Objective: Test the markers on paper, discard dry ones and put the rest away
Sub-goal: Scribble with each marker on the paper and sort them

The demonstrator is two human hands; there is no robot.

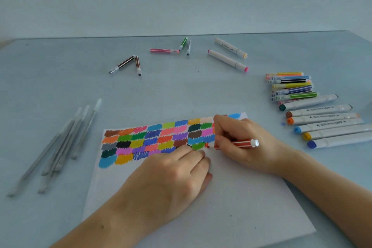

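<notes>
A white sheet of paper (231, 197) lies in front of me, its upper part filled with rows of coloured test swatches (153, 139). My right hand (241, 143) grips a red striped marker (239, 143), its tip down on the paper beside a fresh red-orange mark; its white cap end points right. My left hand (171, 179) rests flat on the paper just left of the tip, fingers loosely bent. The marker's tip is hidden behind my fingers.
A row of thin and thick markers (314, 110) lies at the right. Several grey pens (60, 143) lie at the left. Farther back lie brown markers (128, 64), pink and green thin markers (173, 49) and two thick white markers (228, 58).
</notes>
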